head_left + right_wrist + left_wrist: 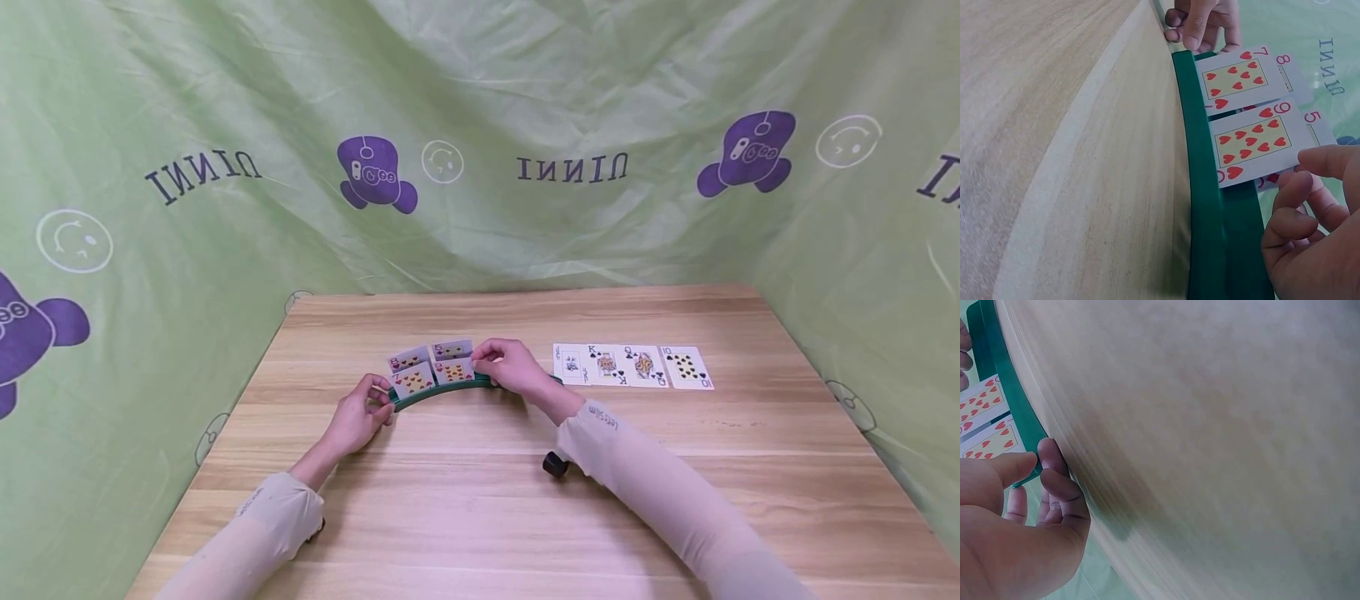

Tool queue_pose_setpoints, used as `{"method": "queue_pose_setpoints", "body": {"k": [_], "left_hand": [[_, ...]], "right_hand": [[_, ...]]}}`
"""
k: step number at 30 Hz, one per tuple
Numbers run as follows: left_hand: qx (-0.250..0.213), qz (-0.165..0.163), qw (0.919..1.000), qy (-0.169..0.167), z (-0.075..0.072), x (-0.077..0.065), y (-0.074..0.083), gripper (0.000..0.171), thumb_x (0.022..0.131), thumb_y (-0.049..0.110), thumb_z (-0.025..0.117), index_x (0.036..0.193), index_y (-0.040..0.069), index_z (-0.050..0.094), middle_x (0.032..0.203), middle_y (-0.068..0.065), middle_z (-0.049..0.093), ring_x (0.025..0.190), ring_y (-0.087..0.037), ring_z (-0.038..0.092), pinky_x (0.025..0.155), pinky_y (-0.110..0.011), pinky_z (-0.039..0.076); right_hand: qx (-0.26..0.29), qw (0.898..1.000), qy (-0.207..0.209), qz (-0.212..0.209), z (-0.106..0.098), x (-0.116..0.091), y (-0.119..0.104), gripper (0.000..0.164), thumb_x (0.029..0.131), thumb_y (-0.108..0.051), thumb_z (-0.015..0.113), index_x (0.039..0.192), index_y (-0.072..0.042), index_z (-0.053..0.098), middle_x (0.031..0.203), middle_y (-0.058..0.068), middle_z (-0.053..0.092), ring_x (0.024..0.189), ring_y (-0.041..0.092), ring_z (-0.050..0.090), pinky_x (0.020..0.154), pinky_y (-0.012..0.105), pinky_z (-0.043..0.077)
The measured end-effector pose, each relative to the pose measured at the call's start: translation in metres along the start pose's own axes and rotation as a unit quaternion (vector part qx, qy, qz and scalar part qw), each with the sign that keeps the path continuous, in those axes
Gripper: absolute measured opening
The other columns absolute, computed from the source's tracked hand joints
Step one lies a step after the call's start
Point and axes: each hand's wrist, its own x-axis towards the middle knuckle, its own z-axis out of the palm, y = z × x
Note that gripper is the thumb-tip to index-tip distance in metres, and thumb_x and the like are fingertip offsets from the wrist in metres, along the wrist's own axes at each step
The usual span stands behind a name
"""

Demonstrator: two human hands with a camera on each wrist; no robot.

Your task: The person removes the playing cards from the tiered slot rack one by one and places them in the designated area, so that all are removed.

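A curved green card holder (pixel 459 386) stands on the table with playing cards upright in its slots. At its left end my left hand (pixel 358 419) grips the rim between thumb and fingers. The seven of hearts (pixel 1235 78) and nine of hearts (pixel 1254 144) stand in the front slot, side by side. Behind them rise an eight (pixel 1294 81) and a five (pixel 1312 130), both partly covered. My right hand (pixel 510 364) pinches the nine of hearts by its upper right corner, thumb on the face. In the head view this hand hides part of the holder's right half.
Right of the holder, a joker (pixel 570 364), a king (pixel 606 364), a queen (pixel 643 365) and a ten (pixel 684 367) lie face up in a row on the wooden table (pixel 465 500). A green printed curtain (pixel 480 233) encloses the table's back and sides.
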Motion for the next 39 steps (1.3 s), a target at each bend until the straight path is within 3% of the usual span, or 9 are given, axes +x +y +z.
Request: {"method": "queue_pose_setpoints", "body": {"k": [8,16,25,39], "left_hand": [[-0.002,0.005,1.0,0.001,0.001,0.0,-0.001,0.031,0.092,-0.002,0.063,0.118,0.006,0.048,0.101,-0.017,0.061,0.073,-0.018,0.068,0.063,-0.022,0.057],[-0.01,0.0,0.9999,0.001,0.002,0.0,-0.001,0.031,0.091,-0.003,0.063,0.117,0.006,0.049,0.101,-0.017,0.062,0.074,-0.018,0.069,0.065,-0.023,0.059],[-0.008,-0.003,1.0,0.003,0.002,-0.001,-0.001,0.031,0.092,-0.003,0.063,0.118,0.006,0.048,0.101,-0.017,0.061,0.073,-0.018,0.068,0.065,-0.023,0.058],[-0.006,0.001,1.0,0.002,0.002,0.0,0.0,0.031,0.091,-0.004,0.062,0.118,0.005,0.048,0.102,-0.017,0.061,0.073,-0.017,0.068,0.065,-0.024,0.059]], "right_hand": [[-0.015,1.0,0.005,-0.005,0.002,0.001,0.002,0.007,0.092,-0.013,0.069,0.098,-0.01,0.07,0.096,0.007,0.064,0.07,0.018,0.058,0.063,0.027,0.052],[-0.011,1.0,0.008,-0.001,-0.001,0.0,-0.001,0.007,0.093,-0.012,0.068,0.099,-0.009,0.069,0.1,0.008,0.066,0.072,0.017,0.059,0.069,0.036,0.056],[-0.023,0.999,0.013,-0.02,-0.006,-0.003,-0.006,0.009,0.093,-0.014,0.068,0.101,-0.01,0.069,0.096,0.007,0.066,0.064,0.017,0.056,0.057,0.024,0.047],[-0.028,0.999,0.006,-0.016,-0.012,-0.009,-0.006,0.011,0.093,-0.014,0.068,0.103,-0.01,0.068,0.091,0.005,0.065,0.061,0.013,0.052,0.056,0.023,0.044]]}}
